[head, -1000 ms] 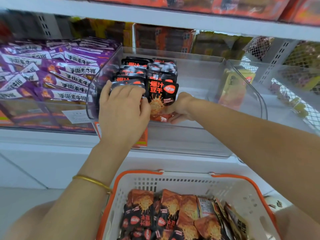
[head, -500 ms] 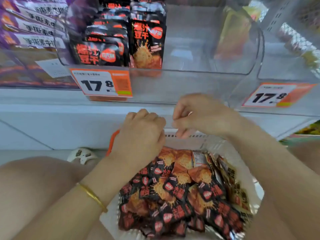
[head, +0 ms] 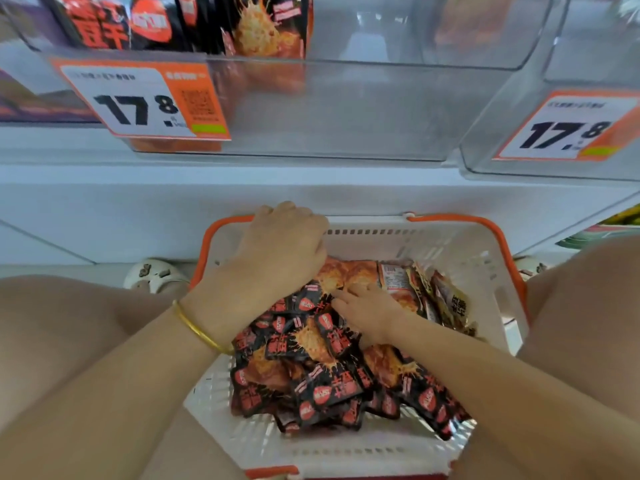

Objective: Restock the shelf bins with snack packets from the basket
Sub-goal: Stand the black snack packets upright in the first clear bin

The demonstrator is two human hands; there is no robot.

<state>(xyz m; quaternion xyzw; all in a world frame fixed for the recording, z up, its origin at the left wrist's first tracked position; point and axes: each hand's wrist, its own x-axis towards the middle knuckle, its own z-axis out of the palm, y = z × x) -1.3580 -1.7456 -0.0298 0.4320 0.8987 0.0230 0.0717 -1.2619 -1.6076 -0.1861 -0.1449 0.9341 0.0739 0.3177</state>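
Both dropped from shelf bin [head: 346, 109] to basket [head: 450, 237]: left hand [head: 280, 247] curled over far packets [head: 325, 386], grip unclear; right hand [head: 369, 315] flat on them, holding nothing; next grab likely starting.

1. Facing you is a white shelf board [head: 311, 188]. On it stand a clear plastic middle bin [head: 363, 109] and, just beside it, a clear plastic right bin [head: 595, 46].
2. In the middle bin, upright black-and-orange snack packets [head: 263, 26] stand at the left end.
3. Each bin front bears an orange-and-white price tag reading 17.8: the left tag [head: 138, 102] and the right tag [head: 568, 129].
4. Below the shelf, a white plastic basket with an orange rim [head: 450, 251] holds a loose heap of black-and-orange packets [head: 329, 379].
5. You cannot tell what the basket rests on.
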